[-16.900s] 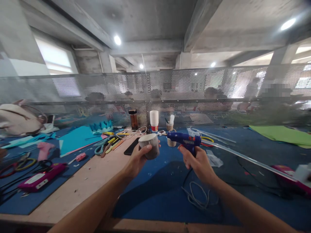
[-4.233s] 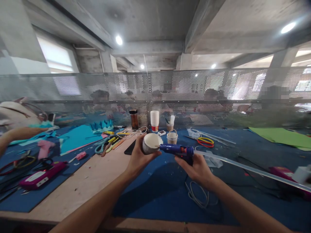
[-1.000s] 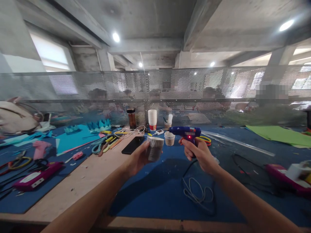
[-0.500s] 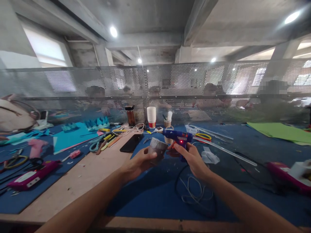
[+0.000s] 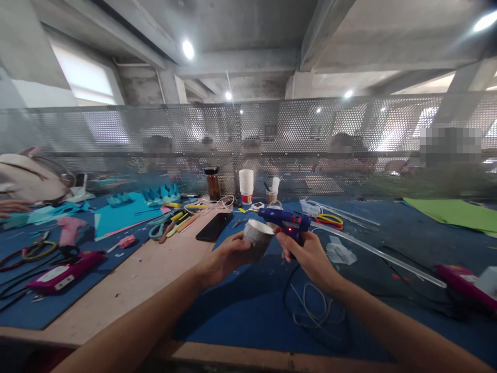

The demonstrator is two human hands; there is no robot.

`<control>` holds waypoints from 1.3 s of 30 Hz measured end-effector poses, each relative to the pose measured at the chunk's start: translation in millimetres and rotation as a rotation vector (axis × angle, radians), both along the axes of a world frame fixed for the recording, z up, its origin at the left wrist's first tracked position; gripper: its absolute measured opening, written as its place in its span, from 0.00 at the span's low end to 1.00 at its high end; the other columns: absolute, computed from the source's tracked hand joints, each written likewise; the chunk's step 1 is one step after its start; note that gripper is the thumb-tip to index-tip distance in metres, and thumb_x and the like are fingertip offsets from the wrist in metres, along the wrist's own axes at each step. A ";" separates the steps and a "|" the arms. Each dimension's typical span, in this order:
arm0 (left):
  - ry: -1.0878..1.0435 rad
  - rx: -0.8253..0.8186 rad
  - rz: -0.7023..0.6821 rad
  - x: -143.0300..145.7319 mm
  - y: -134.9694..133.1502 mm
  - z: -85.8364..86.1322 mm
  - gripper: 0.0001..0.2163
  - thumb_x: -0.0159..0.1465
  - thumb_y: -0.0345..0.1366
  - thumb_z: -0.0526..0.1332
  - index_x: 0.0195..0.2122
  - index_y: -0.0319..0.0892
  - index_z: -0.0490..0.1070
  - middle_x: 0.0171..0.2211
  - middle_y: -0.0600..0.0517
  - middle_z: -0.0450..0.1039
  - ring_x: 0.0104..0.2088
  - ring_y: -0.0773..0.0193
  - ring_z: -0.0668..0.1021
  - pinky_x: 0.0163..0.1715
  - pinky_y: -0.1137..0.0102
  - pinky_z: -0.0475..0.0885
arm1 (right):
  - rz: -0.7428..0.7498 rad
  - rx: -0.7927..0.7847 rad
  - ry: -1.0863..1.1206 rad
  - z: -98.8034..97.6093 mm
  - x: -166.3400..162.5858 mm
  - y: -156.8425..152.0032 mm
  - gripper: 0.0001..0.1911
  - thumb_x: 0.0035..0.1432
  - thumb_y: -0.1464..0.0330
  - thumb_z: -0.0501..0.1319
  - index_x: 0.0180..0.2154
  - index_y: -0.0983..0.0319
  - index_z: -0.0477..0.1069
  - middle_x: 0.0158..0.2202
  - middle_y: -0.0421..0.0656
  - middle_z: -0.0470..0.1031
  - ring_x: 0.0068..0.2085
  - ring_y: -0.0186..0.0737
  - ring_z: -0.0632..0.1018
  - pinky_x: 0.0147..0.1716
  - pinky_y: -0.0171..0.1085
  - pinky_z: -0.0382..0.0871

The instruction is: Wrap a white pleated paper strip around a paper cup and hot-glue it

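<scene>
My left hand [image 5: 223, 256] is closed around a small grey-wrapped paper cup [image 5: 258, 239], tilted with its open mouth up and towards the right. My right hand [image 5: 306, 254] grips the handle of a blue hot glue gun [image 5: 285, 219] whose red light is on. The gun's nozzle points left and sits just above the cup's rim. Its cable [image 5: 310, 305] trails in loops over the blue mat [image 5: 248, 305] below my right wrist.
A black phone [image 5: 214, 227], scissors and cutters [image 5: 171, 228], teal paper [image 5: 124, 210], a stack of white cups [image 5: 246, 185], a dark bottle [image 5: 212, 184], coloured rings [image 5: 330, 221] and a long clear strip [image 5: 373, 248] lie on the table. A mesh screen [image 5: 272, 140] with people behind it closes off the far side.
Both hands have stayed together over the mat. The cup has tipped so its mouth shows, and the glue gun's nozzle has come to the rim.
</scene>
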State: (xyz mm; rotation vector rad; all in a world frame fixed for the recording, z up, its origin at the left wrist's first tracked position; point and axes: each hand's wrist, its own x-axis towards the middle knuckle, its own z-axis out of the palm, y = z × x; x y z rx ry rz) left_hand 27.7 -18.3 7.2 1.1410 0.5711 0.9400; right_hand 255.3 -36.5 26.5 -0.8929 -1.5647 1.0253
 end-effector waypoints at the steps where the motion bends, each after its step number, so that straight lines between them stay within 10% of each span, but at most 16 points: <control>1: -0.007 0.019 -0.014 0.3 -0.3 -0.2 0.22 0.60 0.38 0.68 0.56 0.40 0.74 0.50 0.41 0.78 0.46 0.54 0.78 0.46 0.64 0.71 | -0.016 -0.005 -0.008 -0.7 -1.6 0.7 0.19 0.63 0.53 0.64 0.39 0.63 0.75 0.20 0.34 0.66 0.23 0.33 0.70 0.28 0.36 0.68; 39: -0.039 0.067 -0.036 -2.6 4.0 -1.0 0.22 0.62 0.47 0.64 0.53 0.39 0.73 0.43 0.42 0.80 0.44 0.52 0.81 0.46 0.63 0.71 | -0.111 0.194 -0.303 -3.1 15.4 -4.0 0.16 0.67 0.58 0.58 0.38 0.62 0.76 0.18 0.36 0.67 0.22 0.36 0.71 0.24 0.35 0.65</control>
